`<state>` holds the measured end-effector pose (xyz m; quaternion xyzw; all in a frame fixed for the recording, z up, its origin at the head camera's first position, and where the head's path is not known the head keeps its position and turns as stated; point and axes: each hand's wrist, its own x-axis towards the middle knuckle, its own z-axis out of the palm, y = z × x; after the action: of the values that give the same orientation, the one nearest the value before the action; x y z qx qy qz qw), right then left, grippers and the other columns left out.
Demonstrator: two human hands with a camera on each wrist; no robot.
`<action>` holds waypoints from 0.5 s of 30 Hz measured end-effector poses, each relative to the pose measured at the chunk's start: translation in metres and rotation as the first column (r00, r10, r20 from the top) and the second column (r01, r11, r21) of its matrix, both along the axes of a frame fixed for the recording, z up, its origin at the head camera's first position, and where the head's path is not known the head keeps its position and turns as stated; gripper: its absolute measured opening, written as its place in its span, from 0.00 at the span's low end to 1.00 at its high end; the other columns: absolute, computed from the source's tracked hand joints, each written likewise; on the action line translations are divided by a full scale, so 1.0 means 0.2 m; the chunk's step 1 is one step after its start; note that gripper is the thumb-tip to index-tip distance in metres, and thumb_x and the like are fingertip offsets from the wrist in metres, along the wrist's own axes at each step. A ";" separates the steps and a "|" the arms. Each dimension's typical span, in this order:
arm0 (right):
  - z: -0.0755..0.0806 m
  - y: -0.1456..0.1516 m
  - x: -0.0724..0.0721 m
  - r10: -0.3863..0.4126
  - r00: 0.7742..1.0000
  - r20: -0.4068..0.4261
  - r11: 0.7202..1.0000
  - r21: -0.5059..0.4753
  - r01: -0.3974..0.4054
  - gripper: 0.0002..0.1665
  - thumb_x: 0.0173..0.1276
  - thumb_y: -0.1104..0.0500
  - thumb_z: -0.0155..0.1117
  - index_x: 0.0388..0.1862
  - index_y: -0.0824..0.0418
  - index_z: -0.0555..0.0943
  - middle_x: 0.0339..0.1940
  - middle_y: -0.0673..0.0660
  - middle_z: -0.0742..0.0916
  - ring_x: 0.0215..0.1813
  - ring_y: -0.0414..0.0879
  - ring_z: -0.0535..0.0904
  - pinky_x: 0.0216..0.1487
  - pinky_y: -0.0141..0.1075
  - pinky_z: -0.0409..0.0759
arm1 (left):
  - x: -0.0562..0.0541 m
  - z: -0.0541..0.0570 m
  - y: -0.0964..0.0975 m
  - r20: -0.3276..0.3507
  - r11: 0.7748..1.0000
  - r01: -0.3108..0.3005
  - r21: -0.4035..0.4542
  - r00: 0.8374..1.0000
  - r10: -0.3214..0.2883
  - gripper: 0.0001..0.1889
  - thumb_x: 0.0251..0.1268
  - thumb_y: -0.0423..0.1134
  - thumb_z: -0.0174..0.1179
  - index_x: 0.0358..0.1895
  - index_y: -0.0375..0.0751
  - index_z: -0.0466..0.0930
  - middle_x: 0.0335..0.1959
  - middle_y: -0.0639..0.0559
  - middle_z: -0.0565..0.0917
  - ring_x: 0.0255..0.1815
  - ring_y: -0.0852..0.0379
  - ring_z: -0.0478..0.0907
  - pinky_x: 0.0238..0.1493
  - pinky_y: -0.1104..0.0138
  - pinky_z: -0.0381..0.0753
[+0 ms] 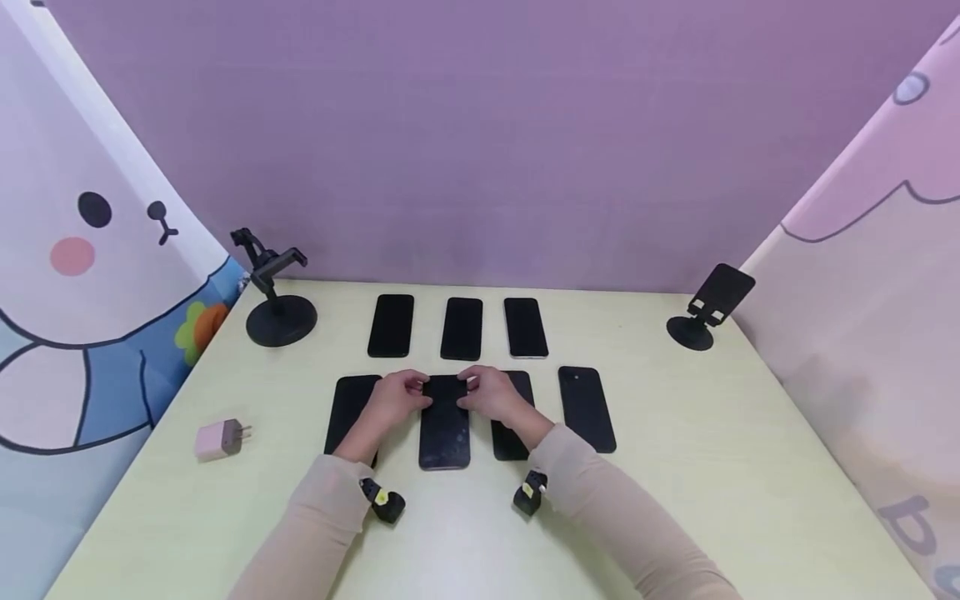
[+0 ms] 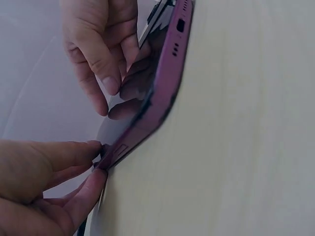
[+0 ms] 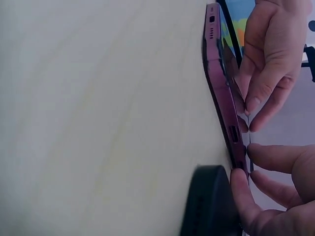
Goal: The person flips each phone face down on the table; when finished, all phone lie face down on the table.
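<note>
Backdrop [image 1: 480,142] in plain purple closes off the far side of my head view, and the pale table [image 1: 750,458] runs up to it. Two sleeves [image 1: 615,508] reach in from the near side, angled inward so that both hands work at one spot. The left stand [image 1: 281,322] and right stand [image 1: 722,292] sit toward the far corners, probably to be out of the arms' way. Phones take up the middle: a rear row [image 1: 461,329] of three and a nearer row of four, spaced apart, I judge, so that fingers can get round each. The rightmost phone [image 1: 587,408] shows a lens, so its back faces up. The held phone [image 1: 444,437], second from left in the nearer row, has its glossy face up; I cannot tell whether its far end is slightly raised off the table. My left hand [image 1: 393,398] pinches its far left edge with thumb and fingertips, and my right hand [image 1: 497,395] pinches the far right edge likewise, a matched grip that I take to steady it evenly. Smallest, the pink charger [image 1: 220,439] lies well to the left, prongs pointing inward.
</note>
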<state>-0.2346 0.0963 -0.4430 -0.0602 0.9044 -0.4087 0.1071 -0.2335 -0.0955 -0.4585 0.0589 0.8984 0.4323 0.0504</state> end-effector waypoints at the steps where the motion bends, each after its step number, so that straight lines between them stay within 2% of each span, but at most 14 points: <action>1: 0.00 0.00 0.00 -0.006 1.000 0.001 1.000 -0.002 0.006 0.23 0.56 0.66 0.73 0.53 0.63 0.82 0.39 0.57 0.85 0.40 0.47 0.80 0.35 0.34 0.79 | 0.00 -0.01 0.00 -0.002 1.000 -0.001 0.003 1.000 0.001 0.17 0.55 0.30 0.69 0.49 0.31 0.82 0.38 0.42 0.85 0.43 0.47 0.81 0.47 0.55 0.78; 10: -0.01 -0.02 0.00 -0.028 1.000 -0.011 1.000 0.008 0.028 0.23 0.55 0.67 0.74 0.52 0.62 0.83 0.38 0.57 0.85 0.41 0.48 0.80 0.37 0.35 0.79 | 0.00 -0.02 0.00 -0.007 1.000 -0.014 0.017 1.000 0.014 0.17 0.54 0.30 0.70 0.49 0.31 0.83 0.39 0.42 0.85 0.44 0.47 0.81 0.47 0.56 0.78; 15: -0.01 0.00 0.00 -0.036 0.999 0.017 0.994 -0.102 0.037 0.23 0.55 0.68 0.73 0.52 0.64 0.83 0.38 0.56 0.85 0.38 0.46 0.79 0.35 0.33 0.78 | 0.00 -0.02 0.01 -0.006 1.000 -0.023 0.012 1.000 0.023 0.17 0.55 0.30 0.69 0.49 0.31 0.83 0.39 0.42 0.85 0.43 0.47 0.81 0.46 0.57 0.79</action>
<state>-0.2353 0.0964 -0.4456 -0.0460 0.8823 -0.4568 0.1034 -0.2330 -0.0942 -0.4615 0.0501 0.8965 0.4382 0.0423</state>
